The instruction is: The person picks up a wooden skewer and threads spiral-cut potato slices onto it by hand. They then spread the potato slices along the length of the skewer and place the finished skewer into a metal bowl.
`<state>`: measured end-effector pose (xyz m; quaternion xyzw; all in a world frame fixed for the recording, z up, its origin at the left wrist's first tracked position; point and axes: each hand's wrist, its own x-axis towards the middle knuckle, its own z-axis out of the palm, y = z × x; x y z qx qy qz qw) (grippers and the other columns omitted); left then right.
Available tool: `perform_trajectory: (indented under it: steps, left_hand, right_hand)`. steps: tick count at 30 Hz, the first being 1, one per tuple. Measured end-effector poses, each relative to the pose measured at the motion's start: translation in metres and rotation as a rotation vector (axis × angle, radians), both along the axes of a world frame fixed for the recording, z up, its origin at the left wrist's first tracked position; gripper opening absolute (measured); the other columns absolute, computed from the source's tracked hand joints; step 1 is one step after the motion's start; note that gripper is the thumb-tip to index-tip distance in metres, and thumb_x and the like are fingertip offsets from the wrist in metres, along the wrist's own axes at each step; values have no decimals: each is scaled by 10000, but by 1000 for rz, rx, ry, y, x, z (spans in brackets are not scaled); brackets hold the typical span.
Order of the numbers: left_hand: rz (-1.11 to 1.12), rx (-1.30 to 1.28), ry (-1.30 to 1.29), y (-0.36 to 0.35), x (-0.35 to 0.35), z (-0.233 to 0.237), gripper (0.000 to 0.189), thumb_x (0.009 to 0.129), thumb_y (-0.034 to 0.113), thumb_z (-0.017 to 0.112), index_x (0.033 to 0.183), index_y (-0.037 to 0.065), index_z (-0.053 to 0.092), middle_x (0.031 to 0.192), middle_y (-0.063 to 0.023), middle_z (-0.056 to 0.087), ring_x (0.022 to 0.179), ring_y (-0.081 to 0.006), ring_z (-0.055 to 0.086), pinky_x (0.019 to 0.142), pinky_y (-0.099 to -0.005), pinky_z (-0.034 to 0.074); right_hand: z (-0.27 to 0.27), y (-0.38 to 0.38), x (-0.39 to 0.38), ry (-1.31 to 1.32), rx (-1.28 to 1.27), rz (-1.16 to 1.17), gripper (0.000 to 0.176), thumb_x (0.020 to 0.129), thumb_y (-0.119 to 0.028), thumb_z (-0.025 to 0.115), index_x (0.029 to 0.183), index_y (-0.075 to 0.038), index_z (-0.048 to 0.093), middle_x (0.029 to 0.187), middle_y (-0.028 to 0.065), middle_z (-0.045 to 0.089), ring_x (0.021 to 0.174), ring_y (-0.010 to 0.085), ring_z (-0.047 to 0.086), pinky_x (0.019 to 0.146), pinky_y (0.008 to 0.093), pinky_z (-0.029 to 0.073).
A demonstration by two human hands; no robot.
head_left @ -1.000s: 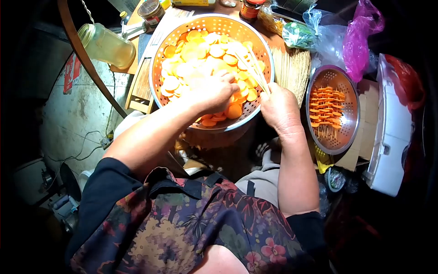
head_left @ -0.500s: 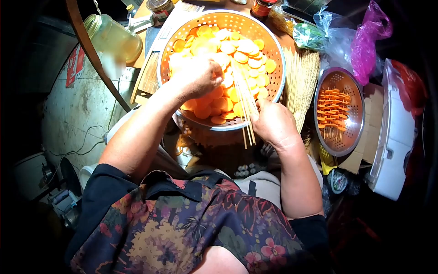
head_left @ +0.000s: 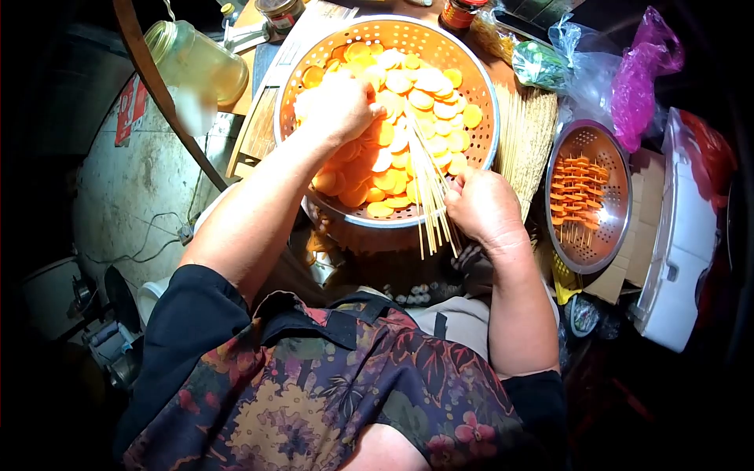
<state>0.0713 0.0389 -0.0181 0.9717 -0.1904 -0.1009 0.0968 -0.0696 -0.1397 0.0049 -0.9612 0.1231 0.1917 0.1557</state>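
The fingers point(head_left: 463, 184) of the right hand point(head_left: 483, 208) are closed tight round a bundle of thin sticks point(head_left: 428, 184), at the near right rim of the big colander point(head_left: 393, 19). The sticks fan up over that rim and across the carrot slices point(head_left: 428, 86) that fill it, and their lower ends poke out below the rim. The left hand point(head_left: 338, 106) is inside the big colander, left of its middle, with its fingers curled down into the slices. Whether they grip one I cannot tell from here. Just right of the big colander lies a heap of loose sticks point(head_left: 525, 129). Further right again is a small colander point(head_left: 559, 149) with carrot skewers point(head_left: 577, 184) laid in it. Left of the big colander a glass jar point(head_left: 196, 67) lies tilted. Up and to its right sits a pink bag point(head_left: 638, 78).
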Motion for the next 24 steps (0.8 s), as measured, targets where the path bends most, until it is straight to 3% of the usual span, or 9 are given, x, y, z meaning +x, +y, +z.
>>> perform_trajectory:
  steps: [6,8,10,13,18,24]
  left_hand:
    - [130,-100,142,5,7,1,232,735,275,694,850,74,674,871,-121,643,856,-244,612,752,-385,476]
    - [208,-240,128,12,10,-4,193,725,215,698,805,42,667,816,-133,648,773,-255,626,709,-363,487]
    - [184,-244,42,18,10,-5,187,716,213,683,809,51,662,781,-113,650,763,-226,634,718,-354,493]
    - [285,-744,367,24,16,-6,149,749,176,675,749,44,605,724,-38,612,617,-120,562,607,-238,463]
    - [552,-1096,669,26,11,7,146,760,117,666,879,79,590,777,-40,621,669,-109,590,606,-214,466]
    - [673,-1314,779,26,11,6,151,758,60,648,888,35,575,809,-66,610,700,-140,609,655,-232,507]
  right_hand:
    - [15,-5,-1,-145,104,-82,208,719,-210,517,754,-21,594,729,205,617,711,364,606,693,432,485]
    - [14,-3,-3,-209,147,-93,182,728,-205,534,722,-26,571,701,187,609,670,354,599,658,421,484]
    - [20,3,-4,-215,341,-105,139,726,-170,564,717,-32,565,689,174,604,646,335,598,630,396,485]
    - [12,11,-6,-248,504,-124,123,725,-146,589,722,-26,563,646,155,588,603,296,598,593,356,484]
    - [15,23,-5,-300,688,-211,103,736,-116,592,730,-18,561,546,62,540,478,129,513,498,266,435]
    - [11,24,-4,-341,741,-237,89,742,-108,602,746,-26,566,531,16,521,471,69,468,476,237,406]
